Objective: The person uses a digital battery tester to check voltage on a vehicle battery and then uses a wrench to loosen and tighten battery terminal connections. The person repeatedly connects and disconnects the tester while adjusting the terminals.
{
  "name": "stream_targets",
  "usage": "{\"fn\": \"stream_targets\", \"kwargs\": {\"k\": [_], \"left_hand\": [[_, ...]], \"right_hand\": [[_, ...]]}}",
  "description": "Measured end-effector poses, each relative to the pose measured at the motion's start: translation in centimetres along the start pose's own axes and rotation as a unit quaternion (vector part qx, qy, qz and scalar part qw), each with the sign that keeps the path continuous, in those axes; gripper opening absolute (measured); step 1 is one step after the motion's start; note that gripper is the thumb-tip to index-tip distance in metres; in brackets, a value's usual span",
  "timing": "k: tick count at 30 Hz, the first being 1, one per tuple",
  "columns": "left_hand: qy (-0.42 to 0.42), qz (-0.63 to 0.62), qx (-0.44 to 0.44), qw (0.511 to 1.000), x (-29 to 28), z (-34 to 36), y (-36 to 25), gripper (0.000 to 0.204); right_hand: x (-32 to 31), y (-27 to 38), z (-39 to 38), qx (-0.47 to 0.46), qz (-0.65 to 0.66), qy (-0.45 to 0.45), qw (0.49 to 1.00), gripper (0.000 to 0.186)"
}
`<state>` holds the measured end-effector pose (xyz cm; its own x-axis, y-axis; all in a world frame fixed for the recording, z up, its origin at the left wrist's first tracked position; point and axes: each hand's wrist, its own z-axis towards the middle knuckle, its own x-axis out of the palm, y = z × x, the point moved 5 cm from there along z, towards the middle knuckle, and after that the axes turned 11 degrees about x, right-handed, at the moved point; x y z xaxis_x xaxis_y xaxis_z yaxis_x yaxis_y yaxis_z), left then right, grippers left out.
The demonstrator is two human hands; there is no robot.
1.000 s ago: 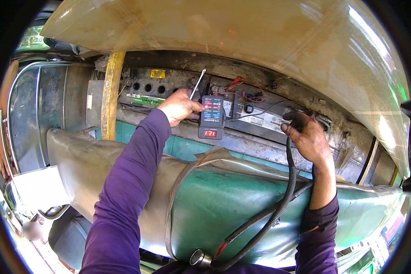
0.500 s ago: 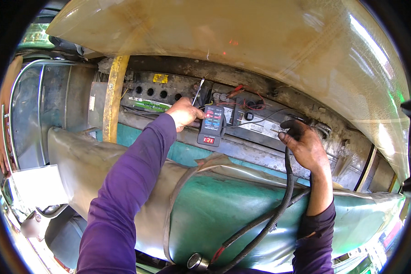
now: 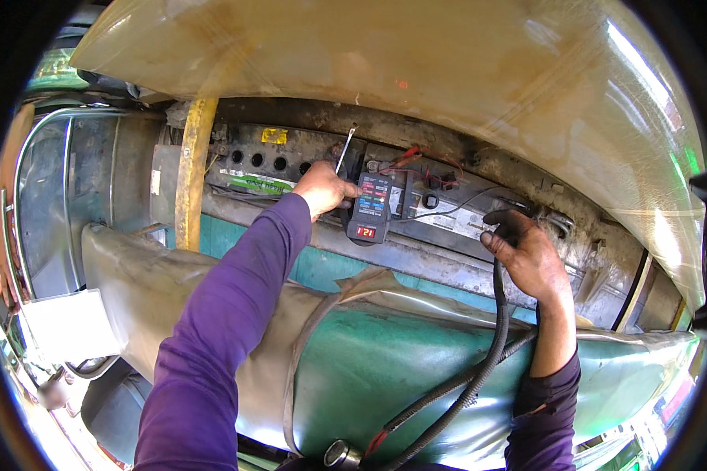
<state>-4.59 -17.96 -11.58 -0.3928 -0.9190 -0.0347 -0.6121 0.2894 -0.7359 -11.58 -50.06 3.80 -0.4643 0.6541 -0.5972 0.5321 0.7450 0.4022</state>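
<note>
My left hand grips a black handheld tester with coloured buttons and a red lit display, its thumb at the tester's side; a screwdriver points up from the same hand. The tester is over the junction of two long grimy batteries, with thin red and black wires around it. My right hand has curled, blackened fingers pinched at the right battery's front edge, where a black corrugated hose hangs down; exactly what those fingers hold is unclear.
A tan padded panel arches overhead. A yellow upright bar stands left of the batteries. A green seat back with tan plastic covering lies across the front, below my forearms. Metal rails and a white card are at left.
The tester and my left hand have shifted slightly right, and upward since half a second ago. My right hand keeps its curled pose. The whole view has moved slightly.
</note>
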Motion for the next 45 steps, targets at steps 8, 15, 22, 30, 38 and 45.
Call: {"fn": "stream_targets", "kwargs": {"k": [8, 15, 22, 30, 38, 45], "left_hand": [[-0.026, 0.036, 0.046, 0.998, -0.6, 1.0, 0.9, 0.022], [-0.008, 0.073, 0.014, 0.997, -0.8, 1.1, 1.6, 0.02], [-0.113, 0.279, 0.08, 0.95, -3.2, -0.7, -3.9, 0.047], [-0.202, 0.463, 0.154, 0.849, -6.2, -6.8, -11.5, 0.044], [0.093, 0.457, 0.22, 0.856, -2.7, -10.0, -13.3, 0.034], [0.186, -0.061, 0.375, 0.906, -1.8, -11.8, -16.0, 0.04]], "right_hand": [[-0.1, -0.2, 0.0, 0.009, -0.009, 0.001, 1.0, 0.047], [0.0, -0.1, -0.1, -0.004, 0.001, 0.004, 1.0, 0.045], [-0.3, 0.0, -0.3, -0.004, -0.018, -0.003, 1.0, 0.044], [-0.7, -0.9, 0.0, -0.004, 0.011, -0.016, 1.0, 0.041], [-0.5, -1.1, -0.1, 0.03, 0.024, 0.024, 0.999, 0.042], [-0.5, -1.2, -0.1, 0.026, 0.039, 0.032, 0.998, 0.039]]}}
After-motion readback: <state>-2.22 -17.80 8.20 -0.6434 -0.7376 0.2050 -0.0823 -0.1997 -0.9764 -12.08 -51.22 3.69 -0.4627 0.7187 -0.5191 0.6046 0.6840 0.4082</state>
